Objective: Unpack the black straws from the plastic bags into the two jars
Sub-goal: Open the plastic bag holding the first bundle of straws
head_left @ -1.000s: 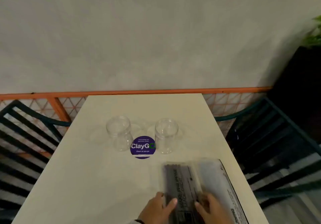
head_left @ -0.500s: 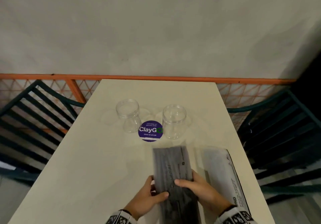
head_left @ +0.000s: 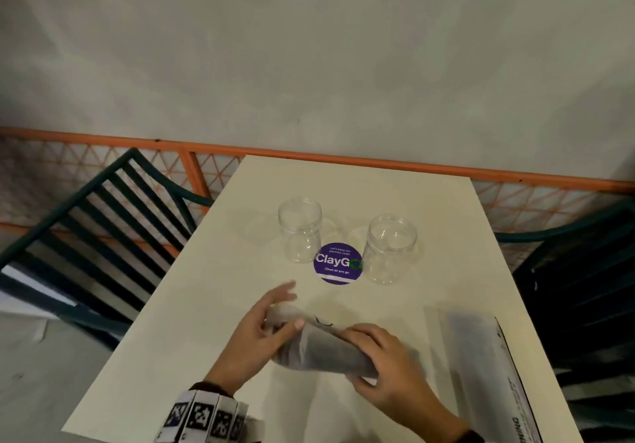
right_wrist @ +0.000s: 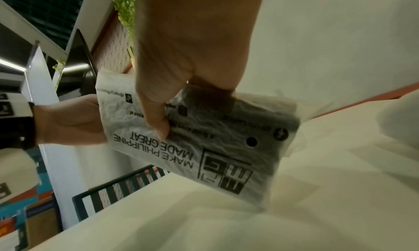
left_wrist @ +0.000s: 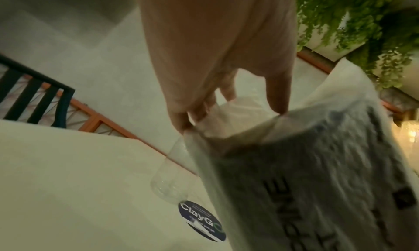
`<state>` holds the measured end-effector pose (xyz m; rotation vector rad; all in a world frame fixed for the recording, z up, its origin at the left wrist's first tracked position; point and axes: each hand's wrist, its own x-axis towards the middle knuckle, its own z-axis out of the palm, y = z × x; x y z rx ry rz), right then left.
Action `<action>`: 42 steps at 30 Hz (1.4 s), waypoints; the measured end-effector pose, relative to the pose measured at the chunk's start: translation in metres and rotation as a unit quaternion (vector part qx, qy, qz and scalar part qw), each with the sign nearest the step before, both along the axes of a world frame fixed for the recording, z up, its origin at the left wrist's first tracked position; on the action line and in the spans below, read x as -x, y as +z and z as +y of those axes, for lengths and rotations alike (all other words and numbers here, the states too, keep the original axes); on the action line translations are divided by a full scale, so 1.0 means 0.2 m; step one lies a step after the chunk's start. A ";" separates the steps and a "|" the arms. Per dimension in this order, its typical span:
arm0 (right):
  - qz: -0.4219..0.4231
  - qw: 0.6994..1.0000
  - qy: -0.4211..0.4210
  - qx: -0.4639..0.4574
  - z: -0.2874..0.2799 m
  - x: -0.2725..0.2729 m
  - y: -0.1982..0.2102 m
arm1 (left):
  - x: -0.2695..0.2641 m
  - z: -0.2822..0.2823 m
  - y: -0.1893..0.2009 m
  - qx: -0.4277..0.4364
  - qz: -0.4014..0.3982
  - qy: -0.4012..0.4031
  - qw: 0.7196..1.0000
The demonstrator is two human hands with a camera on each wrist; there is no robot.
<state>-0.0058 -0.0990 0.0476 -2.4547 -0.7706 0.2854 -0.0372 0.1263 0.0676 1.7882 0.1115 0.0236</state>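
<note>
Above the counter (head_left: 220, 305), the right hand (head_left: 388, 370) grips a bag of black straws (head_left: 323, 349) while the left hand (head_left: 261, 329) pinches its mouth, apparently about to open it, both jars (head_left: 300, 226) beyond still empty.

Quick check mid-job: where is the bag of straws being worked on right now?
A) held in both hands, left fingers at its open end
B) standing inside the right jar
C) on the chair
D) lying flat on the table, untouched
A: the right hand grips the straw bag while the left hand pinches its open end; both jars hold nothing.
</note>
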 end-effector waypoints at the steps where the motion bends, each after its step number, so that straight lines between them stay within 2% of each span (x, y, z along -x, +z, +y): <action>1: -0.012 1.000 0.003 -0.002 0.01 0.01 -0.02 | -0.01 0.03 -0.02 -0.026 0.002 -0.018 0.999; 4: -0.018 0.999 0.032 -0.015 0.01 0.03 -0.09 | -0.05 0.11 -0.06 -0.051 0.006 -0.024 0.998; 7: 0.076 0.997 0.032 -0.011 0.00 0.04 -0.05 | -0.09 0.15 -0.09 -0.058 0.003 0.000 0.998; 8: 0.085 0.996 0.016 -0.017 0.00 0.03 -0.04 | -0.10 0.17 -0.10 -0.060 0.003 0.005 0.998; 12: 0.009 0.997 -0.082 -0.009 0.01 -0.05 -0.06 | -0.14 0.20 -0.09 -0.012 0.013 -0.007 1.000; 16: -0.053 0.994 -0.092 -0.014 0.02 -0.15 -0.05 | -0.17 0.23 -0.09 -0.004 -0.003 -0.051 0.999; 22: -0.097 0.990 -0.102 -0.007 0.04 -0.22 0.01 | -0.16 0.32 -0.08 -0.106 -0.015 -0.173 0.979; 27: -0.181 0.963 -0.197 -0.018 0.06 -0.18 0.03 | -0.19 0.37 -0.07 -0.145 -0.101 -0.081 0.981; 30: -0.136 0.961 -0.236 -0.053 0.07 -0.16 0.07 | -0.18 0.38 -0.03 -0.175 -0.123 -0.107 0.971; 32: -0.135 0.962 -0.228 -0.066 0.09 -0.14 0.09 | -0.17 0.36 0.00 -0.178 -0.122 -0.140 0.966; 34: -0.135 0.962 -0.226 -0.077 0.09 -0.12 0.09 | -0.18 0.34 0.01 -0.163 -0.138 -0.111 0.971; 38: -0.080 0.958 -0.257 -0.101 0.01 -0.09 0.10 | -0.20 0.36 0.02 -0.167 -0.149 -0.030 0.974; 40: -0.046 0.955 -0.264 -0.128 -0.05 -0.07 0.11 | -0.21 0.37 0.03 -0.185 -0.136 -0.029 0.973; 42: -0.005 0.942 -0.285 -0.180 -0.09 -0.07 0.12 | -0.22 0.36 0.05 -0.237 -0.144 -0.033 0.960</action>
